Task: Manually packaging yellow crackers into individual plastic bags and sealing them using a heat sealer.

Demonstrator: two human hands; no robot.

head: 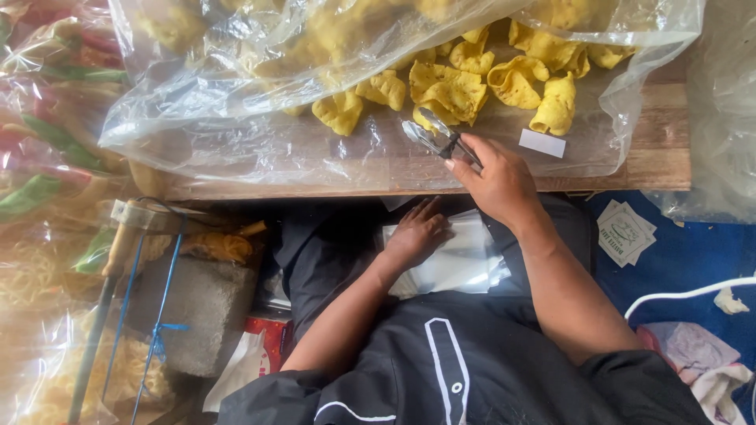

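Head view looks down on a seated person. The right hand point(498, 179) grips metal tongs point(435, 138), their tips wide apart and resting on the plastic sheet just beside the yellow crackers point(453, 90), so a piece is in easy reach. The left hand point(415, 234) lies flat, fingers spread, on clear small bags point(465, 264) in the lap, keeping them from sliding. The wooden tabletop point(657, 161) carries the sheet.

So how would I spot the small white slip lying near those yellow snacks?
Start at the long wooden board across the top, covered by a clear plastic sheet. Follow the pile of curled yellow crackers to its right end. Just below the last cracker, right of the person's right hand holding metal tongs, lies the small white rectangular slip: flat, plain and alone.
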